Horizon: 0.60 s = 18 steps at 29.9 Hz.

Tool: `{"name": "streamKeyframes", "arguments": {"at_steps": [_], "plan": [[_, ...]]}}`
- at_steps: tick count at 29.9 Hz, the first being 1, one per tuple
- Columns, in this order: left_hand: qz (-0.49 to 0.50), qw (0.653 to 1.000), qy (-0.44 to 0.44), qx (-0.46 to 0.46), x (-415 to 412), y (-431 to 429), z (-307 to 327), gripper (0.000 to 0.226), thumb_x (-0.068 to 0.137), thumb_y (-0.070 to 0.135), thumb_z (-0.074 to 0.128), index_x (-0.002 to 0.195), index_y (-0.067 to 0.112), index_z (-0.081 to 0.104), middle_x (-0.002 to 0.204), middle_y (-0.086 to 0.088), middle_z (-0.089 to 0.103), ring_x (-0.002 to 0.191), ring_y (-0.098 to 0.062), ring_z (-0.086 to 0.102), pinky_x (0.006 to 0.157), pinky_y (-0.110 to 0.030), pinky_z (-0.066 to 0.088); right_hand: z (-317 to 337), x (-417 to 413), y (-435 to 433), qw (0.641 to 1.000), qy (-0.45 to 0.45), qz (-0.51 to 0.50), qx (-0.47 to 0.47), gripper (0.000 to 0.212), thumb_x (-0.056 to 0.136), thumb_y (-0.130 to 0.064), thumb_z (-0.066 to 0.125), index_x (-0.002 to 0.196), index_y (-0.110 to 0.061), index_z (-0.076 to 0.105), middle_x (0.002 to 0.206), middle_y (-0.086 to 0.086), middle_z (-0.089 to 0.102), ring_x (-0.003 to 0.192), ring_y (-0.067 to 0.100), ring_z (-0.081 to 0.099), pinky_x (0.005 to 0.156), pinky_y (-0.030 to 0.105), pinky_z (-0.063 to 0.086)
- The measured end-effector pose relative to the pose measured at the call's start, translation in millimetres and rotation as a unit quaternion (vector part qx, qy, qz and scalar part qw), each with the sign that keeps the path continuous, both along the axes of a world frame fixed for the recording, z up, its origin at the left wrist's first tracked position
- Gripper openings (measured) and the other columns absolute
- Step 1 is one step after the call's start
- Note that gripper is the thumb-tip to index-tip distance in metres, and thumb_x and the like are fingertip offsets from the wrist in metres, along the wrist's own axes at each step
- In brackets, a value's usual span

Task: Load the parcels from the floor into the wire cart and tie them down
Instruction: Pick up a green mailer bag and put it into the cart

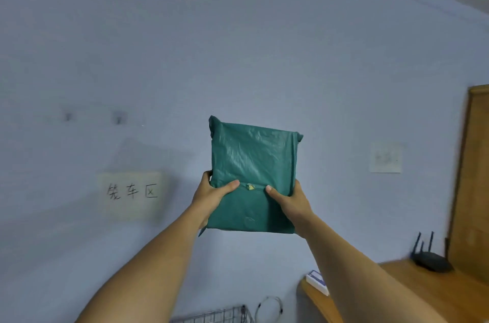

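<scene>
Far left on the wall we see two small hooks (119,118), and below them a paper sign (131,191) with handwritten characters.

Next comes our left hand (211,194), clamped on the lower left edge of the green parcel (254,161). Its thumb lies across the front and its fingers go behind, out of sight. Beneath it, at the bottom of the view, the top rim of the wire cart (219,316) shows, well below the parcel.

The parcel is held upright in the air before the wall, touching nothing but our two hands. Our right hand (287,199) grips the lower right edge in the same way. Its thumb lies on the front, near a small torn spot where something yellowish shows through. The hands are apart, one on each side.

We judge the parcel to be a soft plastic mailer: crinkled and glossy, likely light, yielding and a little slippery. It is best taken by both side edges or from beneath, with thumbs kept off the tear.

Further right, a white cable loop (268,306) hangs beside the cart. A small white box (316,281) sits at the left edge of the wooden table (397,283). A switch plate (385,157) is on the wall above. A black router (431,260) stands at the table's far edge, next to the wooden door (473,177).
</scene>
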<state>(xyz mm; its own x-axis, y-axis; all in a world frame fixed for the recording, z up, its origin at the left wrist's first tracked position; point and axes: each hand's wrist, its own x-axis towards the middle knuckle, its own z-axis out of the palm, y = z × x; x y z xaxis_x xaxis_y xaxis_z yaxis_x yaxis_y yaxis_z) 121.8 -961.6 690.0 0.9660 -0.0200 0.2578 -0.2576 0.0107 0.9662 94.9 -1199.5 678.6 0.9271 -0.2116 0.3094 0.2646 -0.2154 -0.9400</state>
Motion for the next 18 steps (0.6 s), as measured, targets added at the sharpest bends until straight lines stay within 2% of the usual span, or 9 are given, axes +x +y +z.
{"name": "streamKeyframes", "arguments": {"at_steps": [5,9,13,15,18], "plan": [[0.070,0.997,0.040,-0.005,-8,71,-55,0.078,0.063,0.054,0.095,0.125,0.038,0.052,0.117,0.005,0.072,0.101,-0.020,0.074,0.087,-0.049,0.062,-64,42,66,0.993,0.051,0.097,0.032,0.099,0.053,-0.073,0.090,0.136,-0.040,0.048,0.127,-0.010,0.065,0.115,0.021,0.066,0.101,0.048,0.055],[0.101,0.991,0.086,-0.003,-16,117,-114,0.074,0.066,0.048,0.095,0.124,0.036,0.052,0.119,0.003,0.072,0.102,-0.021,0.074,0.090,-0.050,0.062,-134,58,114,0.985,0.097,0.138,0.042,0.103,0.050,-0.075,0.090,0.137,-0.037,0.049,0.127,-0.006,0.066,0.113,0.024,0.067,0.099,0.049,0.056],[0.125,0.983,0.135,-0.010,-24,148,-184,0.075,0.072,0.043,0.093,0.131,0.030,0.049,0.121,0.001,0.070,0.102,-0.019,0.074,0.086,-0.044,0.063,-205,57,151,0.978,0.137,0.153,0.041,0.090,0.063,-0.062,0.089,0.137,-0.031,0.049,0.124,-0.003,0.067,0.111,0.025,0.067,0.100,0.049,0.056],[0.133,0.978,0.158,-0.015,-25,160,-224,0.073,0.075,0.041,0.092,0.132,0.028,0.048,0.121,0.001,0.069,0.101,-0.018,0.074,0.082,-0.040,0.062,-242,56,164,0.973,0.163,0.161,0.036,0.087,0.063,-0.063,0.088,0.135,-0.033,0.049,0.125,-0.001,0.066,0.111,0.026,0.067,0.100,0.049,0.056],[0.140,0.970,0.196,-0.025,-24,172,-294,0.076,0.073,0.040,0.093,0.133,0.027,0.048,0.123,-0.001,0.069,0.102,-0.021,0.075,0.088,-0.048,0.062,-305,54,175,0.963,0.204,0.173,0.028,0.080,0.072,-0.054,0.089,0.137,-0.031,0.047,0.127,-0.002,0.066,0.113,0.025,0.066,0.102,0.049,0.054]]}}
